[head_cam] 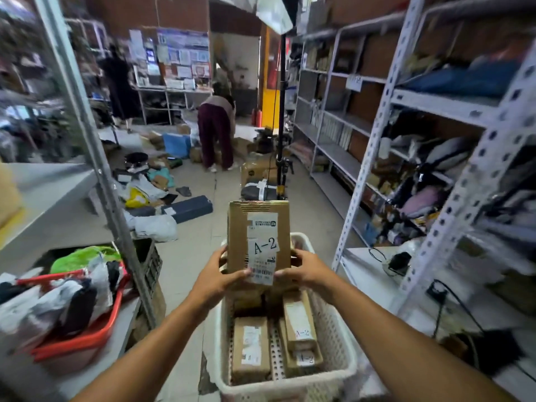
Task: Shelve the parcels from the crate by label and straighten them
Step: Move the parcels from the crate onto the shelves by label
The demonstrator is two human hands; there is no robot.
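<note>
A brown cardboard parcel (259, 236) with a white label reading A-2 stands upright above the white perforated crate (333, 338). My left hand (219, 275) grips its lower left edge and my right hand (306, 269) grips its lower right edge, thumbs on the front face. Inside the crate lie several more brown parcels (251, 349), and one of these parcels (300, 322) is also marked A-2.
Grey metal shelving (452, 105) with packed goods runs along the right. A shelf post (95, 158) and a red basket (87, 335) of bags stand at left. Loose parcels (156, 187) litter the floor ahead, where a person (216, 132) bends over. A light stand (280, 120) rises behind the crate.
</note>
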